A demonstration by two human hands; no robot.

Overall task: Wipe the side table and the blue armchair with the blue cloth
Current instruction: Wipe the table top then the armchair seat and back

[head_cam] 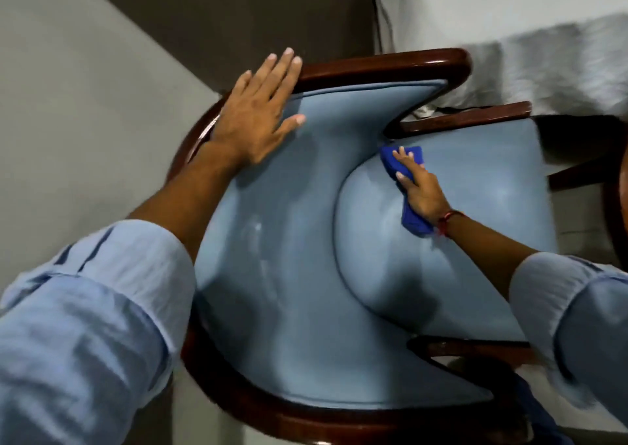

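Head view from above, light-blue upholstered armchair with dark wooden frame (299, 227), left hand (253, 118) flat on the backrest top, fingers spread, right hand (416, 186) grip pressing a folded dark-blue cloth (404, 159) onto the seat's rear edge near the armrest

Bedroom, likely home or hotel — upholstered armchair (306, 240) beside white bedding (560, 70).
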